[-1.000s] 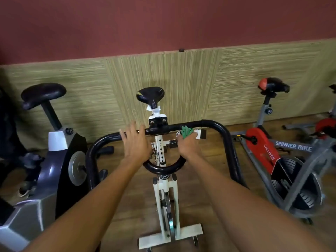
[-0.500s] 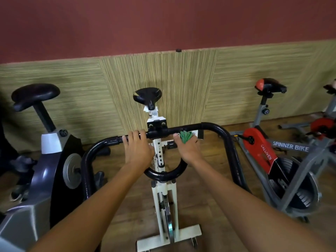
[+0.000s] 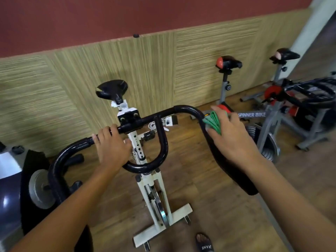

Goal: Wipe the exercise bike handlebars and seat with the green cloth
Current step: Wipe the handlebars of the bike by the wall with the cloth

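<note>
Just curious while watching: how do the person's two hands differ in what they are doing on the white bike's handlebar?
The left hand grips the handlebar bare, near the middle clamp; the right hand holds a folded green cloth against the bar's right bend. The left hand's fingers curl over the tube; the right hand's fingers lie over the cloth. Both rest on the same black handlebar.

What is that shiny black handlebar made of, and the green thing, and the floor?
Handlebars: probably metal tube with glossy black paint or coating; it shows bright glints.
Green cloth: soft fabric, matte, bunched into folds under the right hand.
Floor: looks like wood planks or wood-look laminate, brown with grain and seams.
</note>
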Demonstrator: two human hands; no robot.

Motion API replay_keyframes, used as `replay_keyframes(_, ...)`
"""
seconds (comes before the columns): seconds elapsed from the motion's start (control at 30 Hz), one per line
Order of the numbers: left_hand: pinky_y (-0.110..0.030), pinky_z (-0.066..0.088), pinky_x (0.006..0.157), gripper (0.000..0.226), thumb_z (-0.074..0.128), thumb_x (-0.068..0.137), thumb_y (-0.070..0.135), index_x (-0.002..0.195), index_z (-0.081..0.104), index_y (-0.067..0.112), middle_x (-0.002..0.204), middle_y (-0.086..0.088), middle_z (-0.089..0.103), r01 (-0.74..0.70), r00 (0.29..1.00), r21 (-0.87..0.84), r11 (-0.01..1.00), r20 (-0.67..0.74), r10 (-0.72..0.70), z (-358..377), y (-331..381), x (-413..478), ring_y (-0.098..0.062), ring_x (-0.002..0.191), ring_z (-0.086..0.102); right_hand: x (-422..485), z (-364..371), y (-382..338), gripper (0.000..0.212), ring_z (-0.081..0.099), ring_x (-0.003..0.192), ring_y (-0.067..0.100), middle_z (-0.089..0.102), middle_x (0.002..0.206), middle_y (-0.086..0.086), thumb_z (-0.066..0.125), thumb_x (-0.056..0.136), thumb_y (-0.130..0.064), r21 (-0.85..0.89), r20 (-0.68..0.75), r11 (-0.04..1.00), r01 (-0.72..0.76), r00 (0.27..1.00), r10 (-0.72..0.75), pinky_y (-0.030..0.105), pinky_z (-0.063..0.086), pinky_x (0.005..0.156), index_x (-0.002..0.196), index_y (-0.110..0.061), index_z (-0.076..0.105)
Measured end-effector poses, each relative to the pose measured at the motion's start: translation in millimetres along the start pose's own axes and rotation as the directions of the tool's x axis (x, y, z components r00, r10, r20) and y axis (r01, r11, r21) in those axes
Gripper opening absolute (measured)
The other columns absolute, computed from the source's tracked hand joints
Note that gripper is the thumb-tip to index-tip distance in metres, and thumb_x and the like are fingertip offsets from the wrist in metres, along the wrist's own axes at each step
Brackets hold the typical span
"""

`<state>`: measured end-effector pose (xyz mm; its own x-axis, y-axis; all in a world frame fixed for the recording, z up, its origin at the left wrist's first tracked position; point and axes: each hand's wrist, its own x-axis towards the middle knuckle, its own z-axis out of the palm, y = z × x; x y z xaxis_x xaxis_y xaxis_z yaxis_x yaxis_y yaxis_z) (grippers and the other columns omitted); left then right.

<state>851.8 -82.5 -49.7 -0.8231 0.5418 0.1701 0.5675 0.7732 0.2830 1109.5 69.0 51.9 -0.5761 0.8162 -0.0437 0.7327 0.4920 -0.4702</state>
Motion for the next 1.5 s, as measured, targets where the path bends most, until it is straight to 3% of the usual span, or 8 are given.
replay_keyframes(0.17, -0.051, 0.002, 0.123, 0.061, 0.061, 0.091, 0.03, 0.143, 0.038, 0.007, 0.143, -0.019, 0.043, -0.008, 1.0, -0.034, 0.999, -0.012, 0.007, 2.6, -4.3, 0.8, -0.036, 0.14, 0.029, -14.8, 17.2, 26.5, 0.055, 0.044, 0.13, 0.044, 0.033, 0.149, 0.026, 0.033, 0.107, -0.039, -0.27, 0.412, 0.934, -0.232, 0.849, 0.33, 0.048, 0.039, 0.102, 0.151, -0.013, 0.013)
replay_keyframes(0.5, -0.051, 0.0, 0.122, 0.063, 0.061, 0.09, 0.032, 0.143, 0.039, 0.007, 0.143, -0.02, 0.044, -0.011, 1.0, -0.03, 0.999, -0.01, 0.01, 5.9, -3.4, 4.1, -0.037, 0.141, 0.029, 19.6, 22.4, 14.9, 0.067, 0.019, 0.148, 0.043, -0.004, 0.164, 0.023, 0.028, 0.109, -0.039, -0.318, 0.446, 0.914, -0.253, 0.811, 0.379, 0.052, 0.023, 0.118, 0.158, -0.017, -0.013)
replay_keyframes(0.63, -0.049, 0.0, 0.122, 0.062, 0.06, 0.09, 0.032, 0.143, 0.04, 0.008, 0.142, -0.018, 0.044, 0.005, 1.0, -0.027, 1.0, -0.016, -0.005, 6.9, -1.6, 4.1, -0.035, 0.14, 0.029, 20.5, 34.9, 20.9, 0.068, 0.03, 0.142, 0.04, 0.007, 0.157, 0.022, 0.03, 0.109, -0.038, -0.218, 0.406, 0.934, -0.282, 0.845, 0.349, 0.047, 0.029, 0.113, 0.157, -0.019, -0.014)
replay_keyframes(0.8, -0.048, 0.001, 0.123, 0.059, 0.06, 0.091, 0.032, 0.143, 0.042, 0.011, 0.137, -0.014, 0.047, 0.014, 0.999, -0.021, 1.0, -0.035, -0.015, 6.0, 1.4, 3.8, -0.033, 0.137, 0.032, 82.1, 58.0, 27.2, 0.067, 0.046, 0.123, 0.042, 0.029, 0.142, 0.024, 0.033, 0.107, -0.039, -0.118, 0.165, 0.993, -0.014, 0.986, 0.034, 0.052, 0.043, 0.097, 0.159, -0.016, -0.002)
replay_keyframes(0.9, -0.047, 0.002, 0.123, 0.054, 0.054, 0.096, 0.045, 0.14, 0.046, 0.014, 0.134, -0.011, 0.05, 0.01, 0.998, -0.047, 0.999, -0.057, -0.013, 6.1, 0.0, 5.2, -0.03, 0.135, 0.035, 135.4, 70.6, 20.2, 0.063, 0.053, 0.114, 0.044, 0.044, 0.131, 0.024, 0.035, 0.106, -0.043, -0.226, 0.074, 0.962, 0.155, 0.987, -0.142, 0.053, 0.048, 0.085, 0.158, -0.013, 0.016)
replay_keyframes(1.03, -0.049, 0.007, 0.123, 0.048, 0.046, 0.1, 0.048, 0.134, 0.052, 0.015, 0.13, -0.009, 0.053, 0.011, 0.997, -0.075, 0.997, -0.069, -0.016, 6.4, 0.0, 6.9, -0.028, 0.133, 0.038, 181.9, 82.8, -13.1, 0.054, 0.06, 0.11, 0.04, 0.06, 0.126, 0.02, 0.028, 0.106, -0.047, -0.394, 0.118, 0.826, 0.403, 0.914, -0.389, 0.049, 0.046, 0.089, 0.147, -0.014, 0.038)
replay_keyframes(1.27, -0.045, 0.005, 0.123, 0.042, 0.052, 0.1, 0.035, 0.139, 0.049, 0.02, 0.131, -0.005, 0.051, 0.06, 0.994, -0.095, 0.994, -0.088, -0.068, 3.1, 3.0, 3.2, -0.024, 0.135, 0.036, 162.1, 127.9, -80.9, 0.056, 0.06, 0.115, 0.028, 0.062, 0.132, 0.008, 0.023, 0.107, -0.048, -0.207, 0.295, 0.575, 0.792, 0.61, -0.735, 0.044, 0.044, 0.098, 0.153, -0.016, 0.029)
replay_keyframes(1.5, -0.041, 0.0, 0.123, 0.041, 0.049, 0.101, 0.033, 0.141, 0.048, 0.02, 0.133, -0.001, 0.05, 0.077, 0.991, -0.133, 0.988, -0.103, -0.091, 5.5, 0.4, 3.7, -0.019, 0.136, 0.035, 174.5, 117.0, -64.0, 0.053, 0.055, 0.119, 0.023, 0.058, 0.134, 0.004, 0.023, 0.106, -0.048, -0.251, 0.27, 0.614, 0.748, 0.663, -0.698, 0.041, 0.034, 0.104, 0.146, -0.017, 0.038)
